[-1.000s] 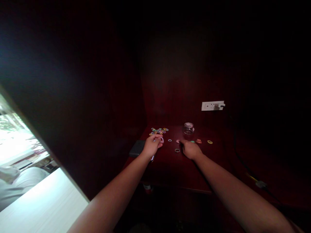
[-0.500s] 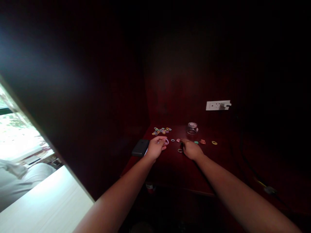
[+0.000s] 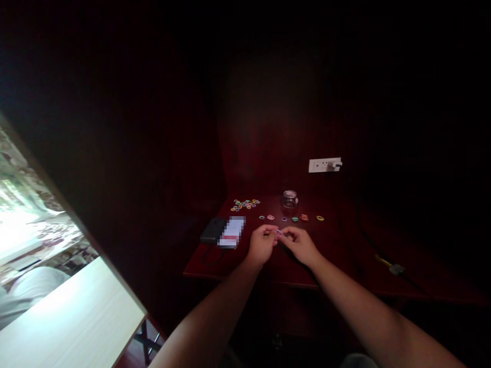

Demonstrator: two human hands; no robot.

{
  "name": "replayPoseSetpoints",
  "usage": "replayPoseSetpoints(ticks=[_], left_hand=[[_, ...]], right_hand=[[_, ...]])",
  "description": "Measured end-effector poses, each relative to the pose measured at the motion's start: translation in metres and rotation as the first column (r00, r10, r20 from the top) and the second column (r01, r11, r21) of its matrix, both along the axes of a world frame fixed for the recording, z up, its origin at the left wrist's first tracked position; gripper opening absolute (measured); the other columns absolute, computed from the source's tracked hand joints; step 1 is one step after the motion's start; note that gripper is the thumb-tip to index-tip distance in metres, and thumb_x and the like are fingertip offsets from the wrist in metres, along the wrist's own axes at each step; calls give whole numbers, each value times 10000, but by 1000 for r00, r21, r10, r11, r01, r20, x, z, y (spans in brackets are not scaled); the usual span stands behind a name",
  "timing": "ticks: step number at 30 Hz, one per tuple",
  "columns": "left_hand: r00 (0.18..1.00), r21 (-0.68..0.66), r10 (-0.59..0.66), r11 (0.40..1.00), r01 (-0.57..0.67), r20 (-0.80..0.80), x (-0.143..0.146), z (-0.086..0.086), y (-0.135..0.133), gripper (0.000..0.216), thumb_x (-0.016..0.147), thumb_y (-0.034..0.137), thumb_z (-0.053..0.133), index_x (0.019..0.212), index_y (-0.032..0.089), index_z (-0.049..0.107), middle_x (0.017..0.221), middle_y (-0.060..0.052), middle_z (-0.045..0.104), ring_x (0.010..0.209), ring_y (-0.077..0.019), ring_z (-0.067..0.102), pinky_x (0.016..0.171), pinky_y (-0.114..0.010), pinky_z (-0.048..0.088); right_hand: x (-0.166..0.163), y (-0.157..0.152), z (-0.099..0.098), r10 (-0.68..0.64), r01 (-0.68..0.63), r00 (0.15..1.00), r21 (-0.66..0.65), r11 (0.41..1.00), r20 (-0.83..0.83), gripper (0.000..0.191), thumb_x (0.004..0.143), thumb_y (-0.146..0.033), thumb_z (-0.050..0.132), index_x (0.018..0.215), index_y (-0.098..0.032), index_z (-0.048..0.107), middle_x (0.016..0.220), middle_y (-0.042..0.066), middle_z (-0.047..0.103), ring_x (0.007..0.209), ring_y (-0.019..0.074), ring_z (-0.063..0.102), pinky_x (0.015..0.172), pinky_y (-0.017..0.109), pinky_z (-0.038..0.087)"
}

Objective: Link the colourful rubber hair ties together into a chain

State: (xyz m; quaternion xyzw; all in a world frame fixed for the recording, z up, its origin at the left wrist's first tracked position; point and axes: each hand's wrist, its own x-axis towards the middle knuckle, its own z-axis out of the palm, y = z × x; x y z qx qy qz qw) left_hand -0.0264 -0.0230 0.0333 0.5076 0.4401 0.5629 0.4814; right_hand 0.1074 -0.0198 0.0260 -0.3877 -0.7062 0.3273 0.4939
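Observation:
My left hand (image 3: 261, 244) and my right hand (image 3: 301, 245) meet over the dark red table (image 3: 345, 255), fingers pinched together on a small pale purple ring (image 3: 279, 233) held between them. Beyond the hands a row of several small coloured rings (image 3: 294, 219) lies on the table. A heap of several more coloured rings (image 3: 244, 204) sits at the back left. A small clear glass jar (image 3: 290, 199) stands behind the row.
A dark phone-like block (image 3: 212, 230) and a flat card (image 3: 232, 232) lie at the table's left. A white wall socket (image 3: 324, 165) with a plug is on the back wall; a cable (image 3: 378, 255) runs along the right. A pale table (image 3: 69, 317) is lower left.
Both hands have drawn back from the row of rings toward me and come together, now pinching one ring between them. The view has shifted slightly.

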Motion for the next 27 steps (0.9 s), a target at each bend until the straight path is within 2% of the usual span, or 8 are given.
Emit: replayPoseSetpoints(ticks=[4,8,11,14,21,24,27], left_hand=[[997,122,-9,992,18,-78,17,-13,-5,145,739,197,559,836,109,621,717,-62,626,617,-101,586,556,-203,485],[993,186,-14,982,37,-121,23,-23,-6,134,746,187,539,826,108,612,715,-63,624,621,-108,590,573,-218,487],[995,176,-32,983,48,-91,21,-23,-7,136,732,164,544,842,106,599,733,-65,623,632,-109,592,589,-223,486],[994,154,-81,984,91,-69,19,-20,-10,167,721,131,535,879,108,586,729,-56,616,636,-103,584,588,-213,475],[973,158,-163,969,189,-164,18,-20,-11,123,711,153,546,823,110,575,662,-35,588,592,-94,550,523,-188,425],[977,141,-150,975,172,-152,18,-21,-9,109,704,181,564,791,115,556,634,-23,570,575,-95,546,506,-186,418],[981,134,-140,978,158,-133,18,-20,-8,130,690,202,584,785,122,546,631,-18,574,564,-95,547,496,-184,412]], right_hand=[[19,-1,-11,-74,73,995,-12,997,-61,267,728,-397,575,756,-139,635,598,21,596,471,94,426,446,210,307],[31,-2,-17,-107,106,992,-25,994,-60,261,719,-383,578,755,-134,645,655,36,627,552,123,504,528,232,375],[32,-5,-18,-69,68,997,-31,997,-36,275,735,-394,555,726,-135,645,683,44,644,595,137,537,570,240,395],[33,-7,-17,-60,60,998,-41,997,-4,285,739,-403,549,706,-136,642,655,37,638,567,131,531,548,235,385],[31,-9,-15,-84,80,995,-88,993,-44,263,721,-382,572,675,-128,623,619,36,618,524,113,502,501,222,364],[29,-9,-15,-58,45,992,-119,992,-109,248,688,-368,613,770,-134,603,653,23,614,453,79,441,435,204,326],[29,-9,-16,10,-26,986,-96,995,-164,352,650,-331,656,941,-151,575,773,27,629,420,48,388,402,189,296]])
